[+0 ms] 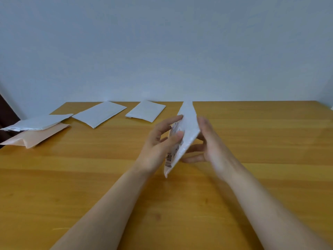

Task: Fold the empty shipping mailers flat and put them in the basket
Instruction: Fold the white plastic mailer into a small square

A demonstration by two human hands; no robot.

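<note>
A white padded mailer (187,123) with a printed label stands on edge above the middle of the wooden table (90,177), held between both hands. My left hand (160,143) grips its left face, thumb and fingertips on the label side. My right hand (209,141) presses its right face with fingers spread; this hand is blurred. Two white mailers lie flat at the back: one (100,113) left of centre, one (146,110) nearer the middle. At the far left a white mailer (37,122) rests on a pink one (36,136). No basket is in view.
A pale blue-grey wall (162,47) rises right behind the table's far edge. A dark object (5,114) shows at the left edge of the view. Bare wood stretches along the right side and the front of the table.
</note>
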